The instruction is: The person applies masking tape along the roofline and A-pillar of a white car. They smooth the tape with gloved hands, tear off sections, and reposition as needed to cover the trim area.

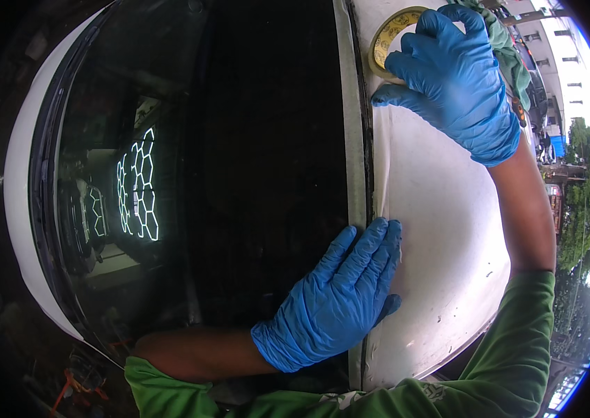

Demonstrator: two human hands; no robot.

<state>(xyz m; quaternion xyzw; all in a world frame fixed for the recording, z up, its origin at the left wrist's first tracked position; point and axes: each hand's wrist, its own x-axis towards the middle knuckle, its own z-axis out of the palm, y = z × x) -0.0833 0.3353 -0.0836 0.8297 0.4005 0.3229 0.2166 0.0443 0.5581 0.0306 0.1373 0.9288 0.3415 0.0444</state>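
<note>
Both my hands wear blue disposable gloves. My right hand [451, 78] grips a roll of masking tape [381, 44] at the far end of a white car body panel [446, 224], its fingers hooked into the roll's hole. From near that thumb a pale tape strip [383, 172] runs along the panel's edge toward me. My left hand [329, 303] lies flat across this edge, fingertips on the strip and palm over the dark car glass [274, 146]. Another strip of tape [356, 172] borders the glass, beside a narrow black seam [367, 157]. Beneath my left hand the strips are hidden.
A green cloth [514, 68] and an orange-and-black object [518, 111] lie past my right hand. Hexagonal lights [143, 188] reflect in the glass. Beyond its far left edge runs black trim [44, 167] and a white panel [17, 193]. Trees [582, 209] stand outside at right.
</note>
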